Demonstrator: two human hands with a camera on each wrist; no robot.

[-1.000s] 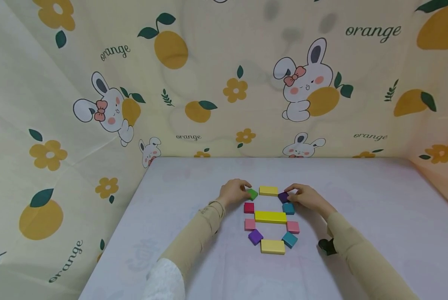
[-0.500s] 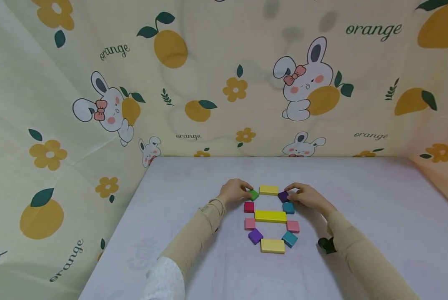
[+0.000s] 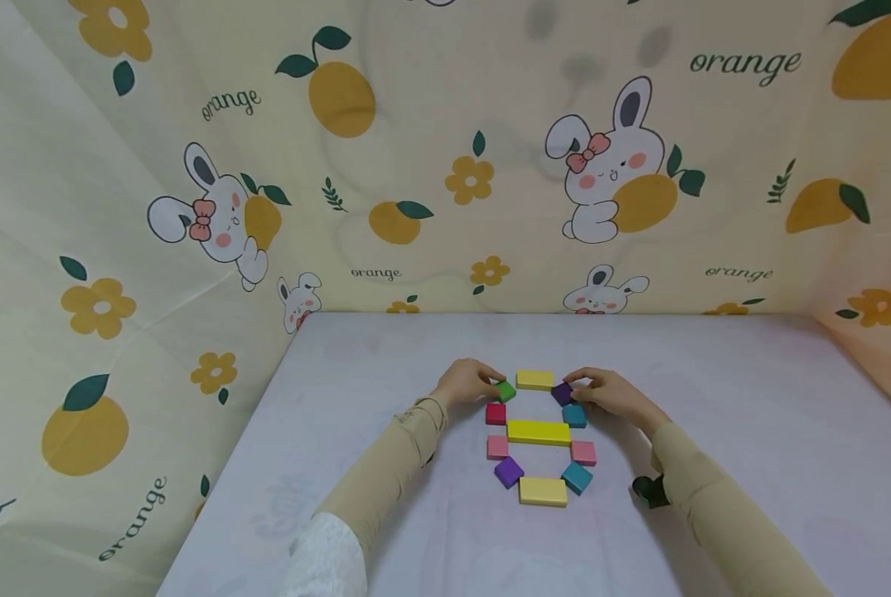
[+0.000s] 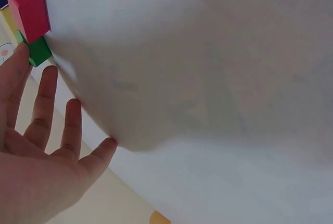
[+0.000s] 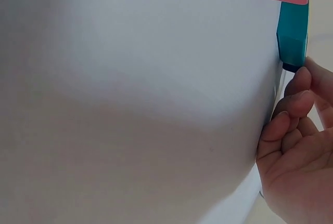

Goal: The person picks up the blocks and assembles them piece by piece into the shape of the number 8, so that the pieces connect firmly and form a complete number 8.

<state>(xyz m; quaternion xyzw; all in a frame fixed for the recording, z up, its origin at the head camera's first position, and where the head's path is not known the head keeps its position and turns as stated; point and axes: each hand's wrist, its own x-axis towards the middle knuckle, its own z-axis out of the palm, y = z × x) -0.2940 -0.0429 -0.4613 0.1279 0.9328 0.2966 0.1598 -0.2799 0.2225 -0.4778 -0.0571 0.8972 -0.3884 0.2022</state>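
Colourful wooden blocks form a figure-eight outline on the table. At its far left corner, thumb and fingers of my left hand pinch a tilted green block, just behind a red block. Across from it, my right hand pinches a dark purple block behind a teal block. Between the two corners lies a pale yellow block. In the left wrist view the green block sits against the red one; in the right wrist view the purple block is mostly hidden.
A long yellow block crosses the middle. Nearer are two pink blocks, a purple block, a second teal block and another pale yellow block. A dark object shows beside the right sleeve. Patterned cloth hangs behind the table.
The green block has shifted slightly right and nearer, with my left hand following. My right hand and the purple block have barely moved.
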